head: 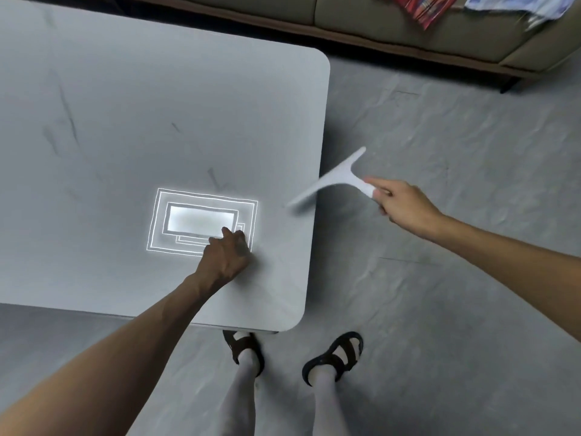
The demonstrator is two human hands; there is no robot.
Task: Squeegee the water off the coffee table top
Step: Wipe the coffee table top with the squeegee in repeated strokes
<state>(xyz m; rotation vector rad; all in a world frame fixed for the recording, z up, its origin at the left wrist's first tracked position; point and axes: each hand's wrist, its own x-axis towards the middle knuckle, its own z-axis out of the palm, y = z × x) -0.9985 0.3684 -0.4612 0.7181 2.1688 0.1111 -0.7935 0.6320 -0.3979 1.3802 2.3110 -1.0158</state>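
The right arm reaches out, right hand (405, 206) gripping a white squeegee (336, 177) by its handle, blade above the coffee table (125, 105) edge. The left hand (228, 253) rests on the tabletop, fingers curled, holding nothing.

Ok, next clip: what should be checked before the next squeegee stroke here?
1. Grip on the squeegee: ok, the right hand holds the handle end.
2. Blade contact with the table top: cannot tell; it is blurred, with one end over the right edge.
3. Left hand out of the stroke path: probably not ok, it rests on the top near that edge.
4. Water remaining: cannot tell; only dark streaks and a lamp reflection show.
5. Feet clear of runoff: doubtful, the sandals stand by the near corner.
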